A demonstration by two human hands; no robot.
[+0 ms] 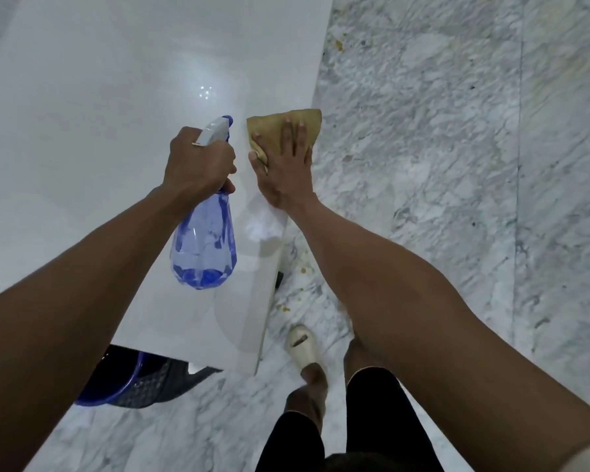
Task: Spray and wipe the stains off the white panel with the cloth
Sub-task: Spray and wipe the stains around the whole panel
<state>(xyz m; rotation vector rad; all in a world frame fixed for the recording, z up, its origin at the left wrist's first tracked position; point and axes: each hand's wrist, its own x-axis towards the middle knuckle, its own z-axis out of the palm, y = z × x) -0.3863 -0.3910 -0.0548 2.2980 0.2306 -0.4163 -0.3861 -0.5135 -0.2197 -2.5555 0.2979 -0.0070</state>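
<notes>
White panel (99, 97) cut off at the frame's left and top, my left hand (198, 165) hiding the spray bottle (203, 247) neck, blue basket (130, 386) half hidden under the panel's lower edge

The white panel (99, 114) is glossy and reflects a light near its middle. A tan cloth (269, 131) lies flat on it at its right edge, and a whitish wet patch (264, 226) sits on the panel near the same edge. The panel rests above a grey marble floor (440, 165). On the floor, brown crumbs (302, 265) lie beside the panel edge, and a blue basket (130, 383) stands partly under the panel's near corner.
</notes>
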